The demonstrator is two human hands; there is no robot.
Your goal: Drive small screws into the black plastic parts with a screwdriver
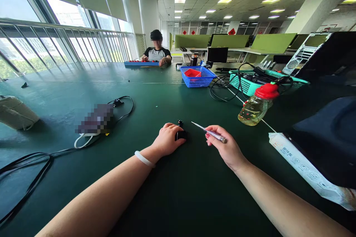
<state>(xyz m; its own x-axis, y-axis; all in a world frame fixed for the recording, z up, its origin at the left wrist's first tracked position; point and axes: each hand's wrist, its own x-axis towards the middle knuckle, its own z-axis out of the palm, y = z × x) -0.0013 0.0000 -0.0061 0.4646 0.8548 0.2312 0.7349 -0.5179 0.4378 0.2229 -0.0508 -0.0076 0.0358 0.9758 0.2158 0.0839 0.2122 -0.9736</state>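
My left hand [167, 140] rests on the dark green tabletop [155, 200], fingers closed round a small black object [181, 135] whose kind I cannot make out. Beyond its fingertips a small dark piece [180, 122] sticks out; whether it joins the black object is unclear. A slim screwdriver [217, 136] with a clear handle is gripped by my right hand [226, 150], between thumb and fingers. Its thin metal tip points left, toward the black object, with a gap between them. A white band circles my left wrist.
On the right are a red-lidded bottle [254, 109], a wipes pack [303, 166] and a green basket [247, 85] with cables. Farther back stands a blue basket [200, 81]; a person [157, 53] sits behind a blue tray [141, 63]. Left lie black cables [41, 163] and a bag [16, 113].
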